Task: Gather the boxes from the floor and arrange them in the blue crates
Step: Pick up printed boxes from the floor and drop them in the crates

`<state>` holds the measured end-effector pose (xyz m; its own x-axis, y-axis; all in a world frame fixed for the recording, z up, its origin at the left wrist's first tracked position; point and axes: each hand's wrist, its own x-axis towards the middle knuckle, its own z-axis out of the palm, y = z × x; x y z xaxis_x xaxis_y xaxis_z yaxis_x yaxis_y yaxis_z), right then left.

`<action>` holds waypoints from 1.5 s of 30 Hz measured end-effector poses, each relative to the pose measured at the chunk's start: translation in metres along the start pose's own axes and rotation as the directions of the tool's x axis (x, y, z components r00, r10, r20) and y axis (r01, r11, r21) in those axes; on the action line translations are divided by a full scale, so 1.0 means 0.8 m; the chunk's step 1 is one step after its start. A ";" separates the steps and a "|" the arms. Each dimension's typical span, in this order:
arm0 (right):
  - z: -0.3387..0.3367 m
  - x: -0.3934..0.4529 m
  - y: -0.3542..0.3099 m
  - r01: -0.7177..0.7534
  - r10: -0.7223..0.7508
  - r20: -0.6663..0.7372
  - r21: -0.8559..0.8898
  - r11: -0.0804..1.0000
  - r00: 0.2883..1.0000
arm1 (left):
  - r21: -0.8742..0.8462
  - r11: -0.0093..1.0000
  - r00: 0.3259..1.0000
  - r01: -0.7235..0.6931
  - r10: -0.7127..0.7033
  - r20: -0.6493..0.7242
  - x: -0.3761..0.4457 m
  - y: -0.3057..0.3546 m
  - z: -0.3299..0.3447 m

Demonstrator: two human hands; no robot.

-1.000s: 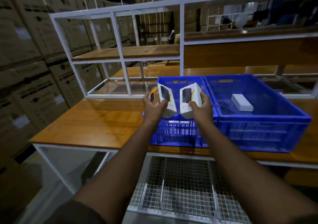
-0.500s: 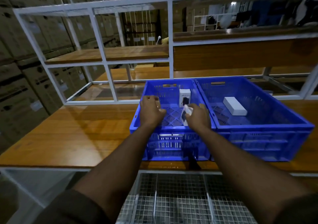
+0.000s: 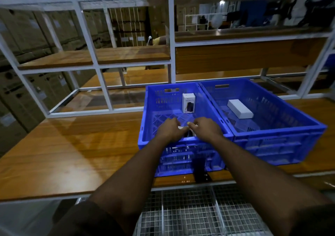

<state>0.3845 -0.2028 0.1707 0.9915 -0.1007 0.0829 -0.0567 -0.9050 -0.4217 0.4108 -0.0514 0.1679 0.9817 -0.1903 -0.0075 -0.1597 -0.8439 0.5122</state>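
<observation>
Two blue crates stand side by side on the wooden table. In the left crate (image 3: 145,126) a small white box (image 3: 188,103) stands upright near the far wall. Both my hands reach down inside this crate near its front wall. My left hand (image 3: 169,129) and my right hand (image 3: 205,128) meet around another small white and dark box (image 3: 190,133), fingers curled over it; the hands hide most of it. The right crate (image 3: 272,137) holds a flat white box (image 3: 240,108) on its floor.
A white metal rack (image 3: 171,39) with wooden shelves rises behind the crates. Bare tabletop (image 3: 72,145) stretches to the left. A wire mesh shelf (image 3: 190,214) lies under the table edge. Stacked cardboard cartons (image 3: 21,83) line the left wall.
One box now stands at the far side of the left crate, released by my left hand. Both hands have dropped lower into the crate and closed together on the second box.
</observation>
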 end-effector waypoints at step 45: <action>0.004 -0.170 0.075 -0.216 0.439 -0.553 0.422 0.881 0.708 | -0.099 0.705 0.656 -0.702 0.587 -0.475 -0.097 0.099 0.107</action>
<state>0.2470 -0.2416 0.1311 0.6122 -0.6970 0.3734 -0.2140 -0.6007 -0.7703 0.3132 -0.1463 0.1351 0.5993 -0.3815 0.7037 -0.7919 -0.4113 0.4514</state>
